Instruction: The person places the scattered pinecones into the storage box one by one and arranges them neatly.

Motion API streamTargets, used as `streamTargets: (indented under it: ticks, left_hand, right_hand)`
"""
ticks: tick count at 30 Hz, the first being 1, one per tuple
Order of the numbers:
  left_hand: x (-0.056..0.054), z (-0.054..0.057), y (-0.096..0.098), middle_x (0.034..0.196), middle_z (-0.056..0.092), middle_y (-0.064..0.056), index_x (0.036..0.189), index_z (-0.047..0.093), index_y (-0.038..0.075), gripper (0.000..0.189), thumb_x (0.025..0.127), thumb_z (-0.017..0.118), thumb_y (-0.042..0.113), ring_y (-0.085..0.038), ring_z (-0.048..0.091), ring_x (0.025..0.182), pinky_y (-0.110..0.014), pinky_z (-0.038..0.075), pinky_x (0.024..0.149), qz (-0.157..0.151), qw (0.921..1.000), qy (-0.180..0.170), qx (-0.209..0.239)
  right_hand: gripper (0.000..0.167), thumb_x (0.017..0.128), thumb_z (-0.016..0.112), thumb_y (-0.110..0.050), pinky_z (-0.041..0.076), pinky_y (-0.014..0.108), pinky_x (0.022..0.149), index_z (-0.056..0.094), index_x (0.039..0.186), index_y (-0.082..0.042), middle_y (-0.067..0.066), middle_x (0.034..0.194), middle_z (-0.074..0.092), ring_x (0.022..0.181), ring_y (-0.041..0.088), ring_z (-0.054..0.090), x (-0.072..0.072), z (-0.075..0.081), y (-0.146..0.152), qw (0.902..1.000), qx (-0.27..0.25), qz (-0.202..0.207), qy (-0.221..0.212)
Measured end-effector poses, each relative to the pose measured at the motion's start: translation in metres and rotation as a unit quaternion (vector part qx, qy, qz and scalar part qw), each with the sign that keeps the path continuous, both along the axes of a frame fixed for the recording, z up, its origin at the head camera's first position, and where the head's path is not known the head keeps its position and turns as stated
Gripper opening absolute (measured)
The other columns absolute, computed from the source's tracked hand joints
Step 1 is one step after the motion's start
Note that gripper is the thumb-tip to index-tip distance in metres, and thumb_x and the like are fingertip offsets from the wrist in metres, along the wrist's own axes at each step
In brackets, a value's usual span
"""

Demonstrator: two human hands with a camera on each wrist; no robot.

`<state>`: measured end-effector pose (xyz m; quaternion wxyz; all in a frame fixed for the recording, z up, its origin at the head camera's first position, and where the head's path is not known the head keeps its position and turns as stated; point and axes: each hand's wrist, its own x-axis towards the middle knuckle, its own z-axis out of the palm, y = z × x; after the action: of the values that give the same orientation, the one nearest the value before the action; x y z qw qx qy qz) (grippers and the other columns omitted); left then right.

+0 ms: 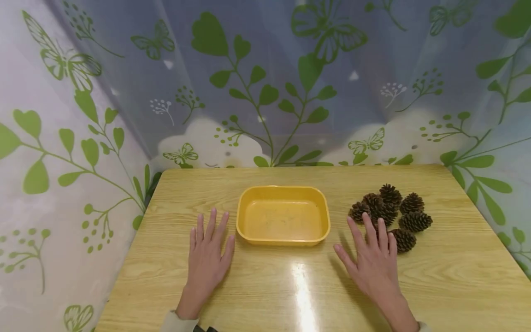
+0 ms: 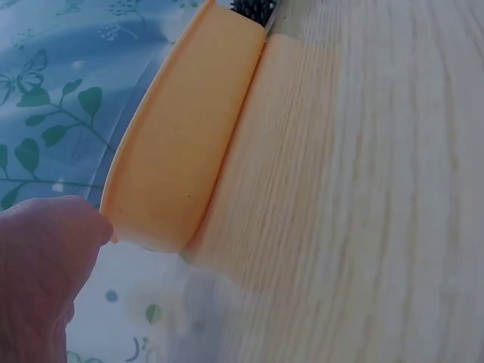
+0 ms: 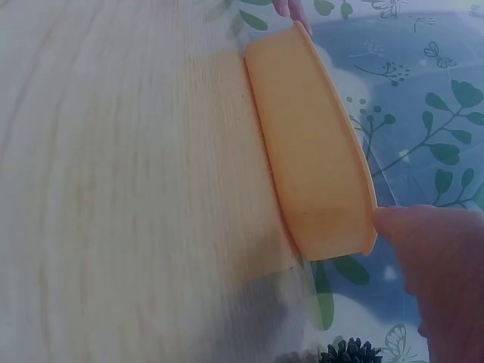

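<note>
A yellow rectangular plastic tray (image 1: 283,242) sits in the middle of the wooden table, with nothing in it. To its left my left hand (image 1: 207,260) is spread over the tabletop, fingers straight and pointing forward. My right hand (image 1: 373,267) is between the tray and a group of brown pine cones (image 1: 416,222), its fingers spread and overlapping the nearest cones in the head view. Part of one cone is hidden behind those fingers. Both wrist views show the tray's long side (image 2: 181,128), with a thumb (image 3: 412,227) near its rim in the right one.
The light wooden table (image 1: 157,240) ends at a curtain (image 1: 265,92) printed with green leaves and butterflies, which also runs along both sides. Several pine cones lie close together at the right. A bright light reflection crosses the table's front.
</note>
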<state>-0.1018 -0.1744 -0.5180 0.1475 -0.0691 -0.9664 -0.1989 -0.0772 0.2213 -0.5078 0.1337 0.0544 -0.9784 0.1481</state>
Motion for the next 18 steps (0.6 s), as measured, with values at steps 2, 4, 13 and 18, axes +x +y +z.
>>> streamTargets:
  ticks: [2,4,13,18]
  left_hand:
    - [-0.001,0.000,0.000,0.174,0.019,-0.009,0.165,0.036,0.024,0.060,0.110,0.050,0.042,-0.034,0.000,0.162,-0.069,0.015,0.123,-0.004,1.0000,0.004,0.008]
    - [-0.002,0.000,0.001,0.174,0.019,-0.010,0.166,0.034,0.023,0.060,0.110,0.049,0.042,-0.034,0.001,0.162,-0.069,0.016,0.123,-0.011,0.9998,0.006,0.016]
    - [-0.018,0.002,0.006,0.173,0.020,-0.013,0.168,0.023,0.011,0.067,0.112,0.046,0.040,-0.033,0.011,0.161,-0.064,0.023,0.123,-0.071,0.9956,0.012,0.059]
    - [-0.028,0.002,0.009,0.174,0.019,-0.011,0.168,0.018,0.007,0.072,0.112,0.046,0.043,-0.029,0.013,0.161,-0.060,0.024,0.125,-0.109,0.9914,0.002,0.072]
  right_hand:
    - [0.078,0.103,0.055,-0.060,0.011,0.075,0.120,0.029,0.167,-0.024,0.016,0.173,0.016,0.158,0.048,0.007,0.000,0.000,0.000,1.0000,-0.001,0.000,-0.002]
    - [0.078,0.103,0.054,-0.061,0.010,0.074,0.120,0.027,0.167,-0.025,0.017,0.173,0.014,0.158,0.048,0.007,-0.001,-0.001,0.001,1.0000,0.001,-0.001,-0.004]
    - [0.074,0.101,0.060,-0.058,0.016,0.077,0.113,0.039,0.161,-0.020,0.022,0.167,0.023,0.152,0.053,0.016,-0.010,0.003,0.007,0.9994,-0.027,0.008,0.017]
    - [0.073,0.099,0.065,-0.055,0.024,0.076,0.102,0.044,0.156,-0.014,0.030,0.155,0.031,0.137,0.056,0.028,-0.015,0.005,0.009,0.9985,-0.053,-0.003,0.017]
